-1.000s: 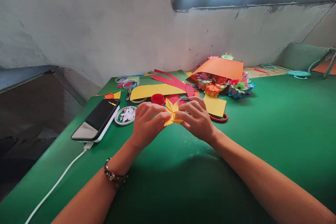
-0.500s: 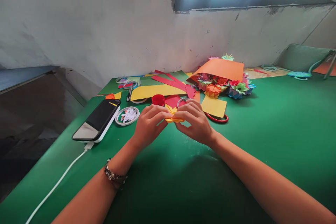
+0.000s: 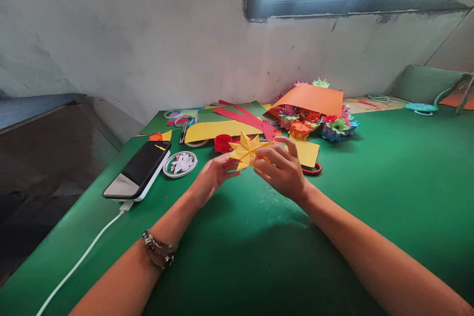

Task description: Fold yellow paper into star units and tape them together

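Note:
A folded yellow paper star (image 3: 245, 150) with several points is held up between my hands, its creased face turned toward me. My left hand (image 3: 213, 176) pinches its left side with thumb and fingertips. On the right, my right hand (image 3: 280, 167) grips the star's edge, fingers curled; the fingertips behind the paper are hidden. Just beyond the star lies a red paper piece (image 3: 222, 143), shaped like a rounded cup. Behind my right hand, red-handled scissors (image 3: 313, 170) are partly covered by a yellow paper square (image 3: 304, 152).
A phone (image 3: 138, 169) with a white cable (image 3: 81, 259) lies at left, beside a tape ring (image 3: 180, 164) holding paper scraps. Yellow sheets (image 3: 218, 129), red strips (image 3: 240, 116) and a cutter (image 3: 183, 132) lie farther back. Paper flowers (image 3: 336, 127) sit under an orange sheet (image 3: 309, 99) on the green table (image 3: 388, 182).
The yellow star, seen nearly edge-on before, has been tilted up so its face shows. My left hand has turned palm-inward, and my right hand has shifted slightly right.

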`<control>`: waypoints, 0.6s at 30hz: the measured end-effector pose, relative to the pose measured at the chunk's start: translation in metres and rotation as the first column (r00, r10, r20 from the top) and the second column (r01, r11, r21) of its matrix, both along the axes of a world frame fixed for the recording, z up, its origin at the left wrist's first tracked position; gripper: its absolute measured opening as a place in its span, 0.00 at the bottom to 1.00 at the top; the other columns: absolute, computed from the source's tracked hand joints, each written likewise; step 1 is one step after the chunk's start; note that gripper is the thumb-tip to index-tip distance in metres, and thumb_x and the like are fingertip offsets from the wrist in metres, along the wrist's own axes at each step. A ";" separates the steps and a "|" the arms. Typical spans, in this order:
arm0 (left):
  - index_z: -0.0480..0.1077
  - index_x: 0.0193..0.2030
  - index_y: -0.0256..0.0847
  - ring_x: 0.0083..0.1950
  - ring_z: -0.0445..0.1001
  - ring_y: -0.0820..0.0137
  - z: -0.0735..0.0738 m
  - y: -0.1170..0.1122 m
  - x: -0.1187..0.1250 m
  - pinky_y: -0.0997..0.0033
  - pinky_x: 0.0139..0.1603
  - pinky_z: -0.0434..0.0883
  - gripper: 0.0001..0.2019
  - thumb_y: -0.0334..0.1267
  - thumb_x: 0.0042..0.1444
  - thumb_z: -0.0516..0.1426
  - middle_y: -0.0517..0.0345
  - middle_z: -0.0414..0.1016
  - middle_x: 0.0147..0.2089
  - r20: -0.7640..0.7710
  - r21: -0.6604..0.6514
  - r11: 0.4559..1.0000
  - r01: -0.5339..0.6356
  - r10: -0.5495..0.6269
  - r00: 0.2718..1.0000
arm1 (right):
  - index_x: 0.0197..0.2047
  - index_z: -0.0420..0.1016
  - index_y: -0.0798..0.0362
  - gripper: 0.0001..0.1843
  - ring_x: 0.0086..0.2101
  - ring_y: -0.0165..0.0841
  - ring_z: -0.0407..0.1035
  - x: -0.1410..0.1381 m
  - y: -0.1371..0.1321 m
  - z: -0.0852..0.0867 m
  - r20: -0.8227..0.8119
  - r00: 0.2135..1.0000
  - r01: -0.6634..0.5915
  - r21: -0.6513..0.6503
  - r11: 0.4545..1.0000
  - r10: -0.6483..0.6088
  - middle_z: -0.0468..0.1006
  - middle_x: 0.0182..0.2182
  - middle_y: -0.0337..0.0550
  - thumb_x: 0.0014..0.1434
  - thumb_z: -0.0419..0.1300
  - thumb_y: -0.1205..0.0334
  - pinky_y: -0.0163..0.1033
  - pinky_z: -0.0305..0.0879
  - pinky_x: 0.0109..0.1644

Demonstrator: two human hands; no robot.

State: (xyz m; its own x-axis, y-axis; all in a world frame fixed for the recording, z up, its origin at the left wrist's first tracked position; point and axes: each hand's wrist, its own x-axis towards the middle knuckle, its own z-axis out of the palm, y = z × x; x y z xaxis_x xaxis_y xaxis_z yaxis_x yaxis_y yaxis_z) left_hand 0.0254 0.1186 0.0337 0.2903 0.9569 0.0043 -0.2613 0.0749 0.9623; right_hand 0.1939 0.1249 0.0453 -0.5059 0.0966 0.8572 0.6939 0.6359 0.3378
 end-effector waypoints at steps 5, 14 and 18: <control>0.69 0.42 0.36 0.45 0.70 0.65 0.001 -0.011 0.013 0.69 0.44 0.65 0.19 0.42 0.42 0.60 0.51 0.73 0.44 0.118 -0.072 0.996 -0.061 0.069 0.991 | 0.24 0.66 0.50 0.10 0.27 0.24 0.63 -0.003 0.001 -0.004 0.084 0.996 -0.033 0.042 0.999 0.030 0.73 0.24 0.30 0.56 0.53 0.70 0.38 0.54 0.50; 0.70 0.34 0.36 0.38 0.70 0.71 -0.002 -0.012 0.018 0.73 0.43 0.64 0.15 0.41 0.39 0.62 0.58 0.74 0.35 0.089 0.003 0.957 -0.289 0.288 0.954 | 0.27 0.68 0.50 0.06 0.30 0.26 0.63 -0.006 0.000 -0.007 0.174 0.983 -0.049 -0.077 0.996 0.062 0.72 0.28 0.34 0.53 0.54 0.70 0.41 0.50 0.51; 0.68 0.30 0.36 0.33 0.67 0.73 0.000 -0.007 0.010 0.76 0.37 0.64 0.11 0.42 0.42 0.59 0.61 0.71 0.29 -0.070 0.214 0.917 -0.337 0.359 0.931 | 0.38 0.66 0.50 0.10 0.36 0.33 0.64 -0.005 -0.005 -0.004 -0.031 0.984 -0.173 -0.365 0.915 0.174 0.70 0.36 0.41 0.50 0.54 0.60 0.45 0.53 0.47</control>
